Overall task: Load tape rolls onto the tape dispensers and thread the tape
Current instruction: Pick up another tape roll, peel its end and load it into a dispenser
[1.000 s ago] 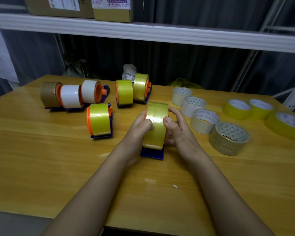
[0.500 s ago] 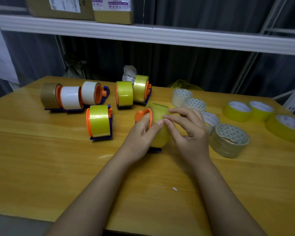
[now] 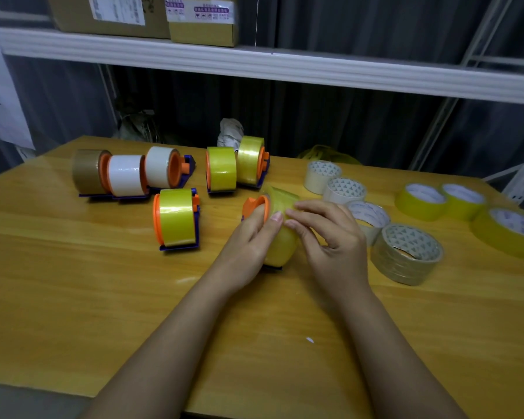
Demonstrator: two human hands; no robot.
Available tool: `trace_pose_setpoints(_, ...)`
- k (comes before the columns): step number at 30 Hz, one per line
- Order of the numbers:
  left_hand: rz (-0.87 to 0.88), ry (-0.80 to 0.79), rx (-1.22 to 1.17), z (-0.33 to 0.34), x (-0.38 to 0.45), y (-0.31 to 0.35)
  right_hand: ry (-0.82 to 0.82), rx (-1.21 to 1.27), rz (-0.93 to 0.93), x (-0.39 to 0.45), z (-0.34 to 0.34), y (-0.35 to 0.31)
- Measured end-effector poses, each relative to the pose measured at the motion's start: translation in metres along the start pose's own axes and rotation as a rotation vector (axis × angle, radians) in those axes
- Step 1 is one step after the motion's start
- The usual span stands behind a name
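From my remote seat I saw the left hand (image 3: 248,237) gripping the yellow tape roll (image 3: 280,237) on its orange-hubbed dispenser (image 3: 254,205), near the middle of the wooden table (image 3: 73,297). The right hand (image 3: 330,237) had its fingertips curled onto the roll's top, pinching at the tape. Six loaded dispensers (image 3: 177,219) stood to the left, and loose rolls (image 3: 406,254) lay to the right.
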State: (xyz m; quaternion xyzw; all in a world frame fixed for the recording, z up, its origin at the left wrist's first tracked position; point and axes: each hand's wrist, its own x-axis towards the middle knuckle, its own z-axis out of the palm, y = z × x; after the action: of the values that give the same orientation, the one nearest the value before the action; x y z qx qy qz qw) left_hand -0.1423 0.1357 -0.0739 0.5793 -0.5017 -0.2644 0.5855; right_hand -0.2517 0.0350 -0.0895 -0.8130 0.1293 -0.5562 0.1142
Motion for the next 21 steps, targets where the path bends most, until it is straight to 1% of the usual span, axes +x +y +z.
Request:
trace_pose_setpoints(9, 0.006, 0.016, 0.027, 0.0019, 0.0011, -0.0002, 0.02, -0.076, -0.023, 0.0011, 0.0003, -0.0017)
trace_pose_setpoints(12, 0.015, 0.018, 0.018, 0.0015, 0.0012, -0.0022, 0.014, -0.045, -0.023, 0.0018, -0.0007, -0.0011)
trace_pose_setpoints(16, -0.005, 0.019, 0.017, 0.0008, -0.0007, 0.0006, -0.04, -0.015, -0.009, 0.0021, -0.0008, -0.0003)
trace_pose_setpoints(21, -0.002, 0.036, 0.007, 0.0015, 0.0029, -0.0023, -0.008, -0.033, -0.003, 0.0009, -0.0002, -0.0017)
